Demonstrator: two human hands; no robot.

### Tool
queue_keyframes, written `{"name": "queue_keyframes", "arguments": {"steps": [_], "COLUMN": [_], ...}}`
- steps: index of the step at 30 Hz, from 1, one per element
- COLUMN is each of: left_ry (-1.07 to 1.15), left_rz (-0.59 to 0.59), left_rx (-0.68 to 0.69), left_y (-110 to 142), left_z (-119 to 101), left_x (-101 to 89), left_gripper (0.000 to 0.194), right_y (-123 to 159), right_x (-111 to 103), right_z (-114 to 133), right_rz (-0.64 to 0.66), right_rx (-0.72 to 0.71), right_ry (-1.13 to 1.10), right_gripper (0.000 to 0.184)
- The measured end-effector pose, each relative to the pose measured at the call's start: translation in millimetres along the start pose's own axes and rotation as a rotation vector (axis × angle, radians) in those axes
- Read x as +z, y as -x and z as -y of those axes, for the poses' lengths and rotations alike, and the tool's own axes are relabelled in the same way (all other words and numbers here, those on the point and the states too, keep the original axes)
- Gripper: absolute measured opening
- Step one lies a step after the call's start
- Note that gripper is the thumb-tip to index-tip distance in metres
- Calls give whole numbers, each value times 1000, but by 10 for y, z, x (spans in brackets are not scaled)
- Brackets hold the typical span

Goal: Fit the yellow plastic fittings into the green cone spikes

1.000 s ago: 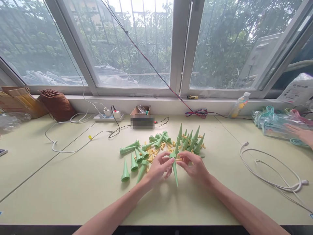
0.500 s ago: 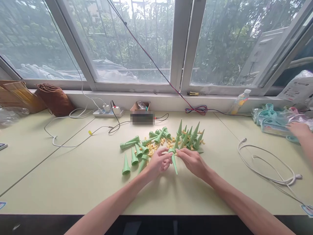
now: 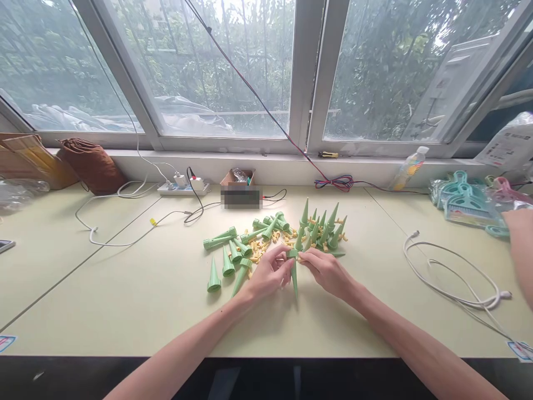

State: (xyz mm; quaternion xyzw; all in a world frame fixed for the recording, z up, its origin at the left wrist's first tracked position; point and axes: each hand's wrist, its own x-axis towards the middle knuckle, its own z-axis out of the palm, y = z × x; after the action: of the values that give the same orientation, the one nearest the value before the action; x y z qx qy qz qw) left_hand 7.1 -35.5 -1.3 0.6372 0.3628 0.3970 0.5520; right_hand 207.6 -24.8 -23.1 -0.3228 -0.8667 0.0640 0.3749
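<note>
My left hand (image 3: 272, 272) is closed around the collar of a green plastic watering spike (image 3: 293, 278), its pointed end hanging down toward me. My right hand (image 3: 327, 269) pinches a small yellow valve (image 3: 299, 256) against the side of that collar; the fingertips hide most of it. Left of my hands lie several loose green spikes (image 3: 214, 276), some upright and some on their sides. Behind my hands is a scatter of yellow valves (image 3: 287, 236). To the right stands a cluster of green spikes (image 3: 333, 219) with yellow valves in their sides.
Another person's hand (image 3: 518, 225) is at the right, beside packaged teal brush-and-dustpan sets (image 3: 466, 203). A coiled white cable (image 3: 458, 303) lies on the right of the table. At the back are a power strip (image 3: 183, 188), a small cardboard box (image 3: 237, 176) and a bottle (image 3: 410, 168).
The held spike has tilted so that its tip points more nearly straight down. My right fingers have stayed at its collar. The other person's hand has shifted slightly right.
</note>
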Motion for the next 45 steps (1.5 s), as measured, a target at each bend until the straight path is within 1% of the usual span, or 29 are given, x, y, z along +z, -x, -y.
{"name": "queue_keyframes", "arguments": {"steps": [4, 8, 10, 14, 16, 20, 26, 28, 32, 37, 40, 43, 45], "left_ry": [-90, -171, -195, -207, -189, -149, -110, -85, 0, 55, 103, 201, 244], "left_rz": [-2, 15, 31, 73, 85, 79, 81, 79, 78, 102, 110, 111, 112], "left_rx": [50, 73, 77, 72, 66, 48, 31, 24, -18, -59, -117, -192, -217], "left_y": [19, 18, 13, 7, 5, 9, 19, 14, -4, -8, -10, -24, -35], "left_z": [-14, -19, -16, -7, -5, -9, -8, 9, 60, 38, -10, -23, -12], "left_x": [-9, -37, -49, -56, -52, -39, -21, -16, -14, -24, -31, -37, -38], "left_gripper": [22, 22, 23, 22, 22, 24, 26, 27, 32, 33, 35, 43, 46], "right_y": [-17, -63, -91, -131, -139, -145, -161, -161, -143, -120, -112, -104, -101], "right_x": [-13, -55, -96, -192, -229, -264, -269, -256, -211, -177, -169, -159, -153], "right_z": [18, 61, 89, 131, 138, 139, 120, 112, 100, 134, 168, 186, 185], "right_rz": [48, 64, 107, 306, 367, 417, 469, 468, 443, 368, 347, 286, 255], "right_rx": [41, 118, 210, 454, 544, 684, 837, 868, 854, 784, 697, 571, 526], "right_ry": [-68, -202, -318, -602, -719, -886, -1244, -1295, -1267, -1070, -914, -730, -655], "right_gripper": [31, 31, 29, 31, 30, 32, 43, 43, 43, 39, 36, 36, 37]}}
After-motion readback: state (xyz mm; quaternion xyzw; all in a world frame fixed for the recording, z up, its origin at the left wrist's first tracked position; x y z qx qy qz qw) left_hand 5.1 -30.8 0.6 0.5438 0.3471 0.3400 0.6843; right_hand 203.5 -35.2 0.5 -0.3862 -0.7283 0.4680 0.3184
